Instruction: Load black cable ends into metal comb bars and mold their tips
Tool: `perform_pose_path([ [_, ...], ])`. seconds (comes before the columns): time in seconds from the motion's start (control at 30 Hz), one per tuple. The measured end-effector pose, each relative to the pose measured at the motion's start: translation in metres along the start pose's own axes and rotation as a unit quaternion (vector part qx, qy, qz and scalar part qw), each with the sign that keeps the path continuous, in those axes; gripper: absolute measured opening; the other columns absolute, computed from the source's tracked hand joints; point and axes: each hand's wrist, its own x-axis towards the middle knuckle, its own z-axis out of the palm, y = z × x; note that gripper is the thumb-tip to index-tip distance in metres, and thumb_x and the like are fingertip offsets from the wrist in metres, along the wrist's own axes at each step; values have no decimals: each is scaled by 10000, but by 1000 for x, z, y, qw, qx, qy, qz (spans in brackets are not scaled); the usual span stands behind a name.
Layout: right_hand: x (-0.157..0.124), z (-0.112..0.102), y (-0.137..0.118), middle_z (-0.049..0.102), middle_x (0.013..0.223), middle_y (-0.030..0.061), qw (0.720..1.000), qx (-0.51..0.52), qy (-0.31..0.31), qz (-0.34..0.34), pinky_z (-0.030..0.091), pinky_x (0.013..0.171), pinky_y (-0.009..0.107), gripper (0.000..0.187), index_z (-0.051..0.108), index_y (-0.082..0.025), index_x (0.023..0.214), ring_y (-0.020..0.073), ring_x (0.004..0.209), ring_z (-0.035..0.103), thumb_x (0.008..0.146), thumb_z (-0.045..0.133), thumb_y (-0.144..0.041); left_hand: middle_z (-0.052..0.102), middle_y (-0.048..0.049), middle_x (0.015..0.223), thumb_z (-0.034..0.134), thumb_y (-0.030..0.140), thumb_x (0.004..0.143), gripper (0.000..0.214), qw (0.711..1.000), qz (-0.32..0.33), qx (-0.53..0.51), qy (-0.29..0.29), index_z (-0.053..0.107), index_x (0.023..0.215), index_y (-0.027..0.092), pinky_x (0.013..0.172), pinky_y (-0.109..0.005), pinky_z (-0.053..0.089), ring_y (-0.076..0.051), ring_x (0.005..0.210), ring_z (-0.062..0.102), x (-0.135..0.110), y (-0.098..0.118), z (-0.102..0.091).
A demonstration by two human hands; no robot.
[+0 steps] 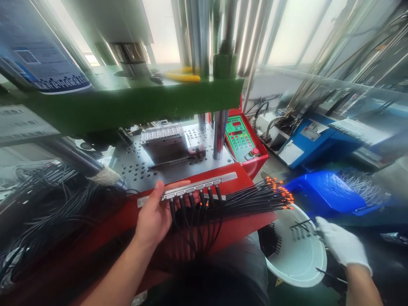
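Observation:
My bare left hand (154, 216) grips the left end of a metal bar (194, 188) loaded with several black moulded cable ends, held over the red front edge of the press. A bundle of black cables with orange tips (255, 196) fans out to the right of it. My right hand (342, 244), in a white glove, pinches a small black comb-shaped plastic piece (301, 229) over a white bucket (298, 263). More black pieces lie inside the bucket at its left.
A green vertical press (127, 100) stands ahead with a perforated steel table (137, 163) and a mould block (164, 140). A green and red control panel (240, 138) is at its right. A blue bin (328, 191) holds pale wires. Black cables (41, 204) pile at left.

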Motion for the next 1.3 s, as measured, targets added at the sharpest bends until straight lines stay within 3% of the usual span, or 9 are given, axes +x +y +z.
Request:
perform_pose_path([
  [0.1, 19, 16, 16, 670, 613, 115, 992, -38, -96, 79, 469, 686, 474, 289, 671, -223, 547, 311, 604, 647, 713, 668, -460, 735, -154, 768, 562, 547, 813, 528, 1000, -5, 19, -1, 739, 965, 73, 664, -378, 569, -302, 750, 697, 0, 1, 4],
  [0.2, 18, 21, 1, 711, 699, 118, 994, 45, -50, 82, 499, 705, 442, 292, 708, -238, 617, 286, 651, 669, 749, 608, -479, 732, -150, 737, 544, 526, 828, 521, 1000, -12, 29, 0, 734, 977, 65, 643, -376, 565, -297, 718, 695, -1, 4, 8],
  [0.33, -12, 8, -72, 718, 773, 106, 965, 259, 44, 19, 551, 702, 388, 327, 722, -187, 774, 252, 689, 676, 678, 686, -497, 725, -141, 692, 509, 515, 855, 516, 999, -25, 36, -4, 725, 998, 69, 591, -353, 556, -282, 665, 692, 1, 6, 10],
  [0.47, -56, -1, -165, 717, 865, 88, 943, 292, 0, -160, 546, 758, 352, 372, 719, -183, 881, 208, 753, 669, 777, 616, -524, 712, -134, 651, 450, 490, 891, 505, 997, -59, 36, -17, 722, 985, 74, 535, -322, 537, -265, 619, 686, 4, 4, 12],
  [0.6, -92, 14, -242, 698, 995, 42, 898, 144, -196, -366, 500, 802, 298, 350, 682, -237, 1052, 185, 859, 646, 865, 533, -493, 700, -146, 643, 422, 523, 892, 559, 993, -90, 47, -53, 709, 982, 52, 503, -310, 521, -266, 605, 680, 7, 6, 15],
  [0.7, -109, 35, -274, 616, 577, -2, 801, 104, -463, -365, 436, 498, 226, 503, 694, -190, 881, 120, 473, 541, 903, 389, -589, 703, -148, 678, 422, 588, 872, 606, 988, -111, 72, -78, 690, 1017, 64, 523, -311, 523, -268, 629, 682, 7, 14, 12],
  [0.77, -117, 49, -283, 480, 426, -36, 776, 122, -526, -325, 330, 400, 206, 578, 672, -172, 777, 91, 360, 416, 901, 340, -629, 714, -146, 751, 441, 623, 852, 615, 987, -106, 93, -72, 668, 1061, 91, 566, -321, 532, -270, 676, 686, 4, 18, 4],
  [1.0, -128, 84, -295, 455, 488, -36, 888, 276, -250, -269, 336, 445, 220, 470, 579, -184, 709, 102, 449, 413, 876, 446, -602, 703, -144, 881, 430, 501, 915, 453, 975, -84, 186, -84, 591, 1102, 121, 654, -341, 518, -249, 721, 682, -34, -12, -7],
  [1.3, -156, 114, -292, 526, 616, -21, 844, 406, -219, -273, 417, 447, 225, 450, 499, -197, 807, 112, 479, 500, 928, 319, -592, 390, 41, 559, 428, 428, 940, 335, 972, 9, 212, -101, 541, 793, 149, 480, -219, 312, -92, 495, 362, -38, -32, -6],
])
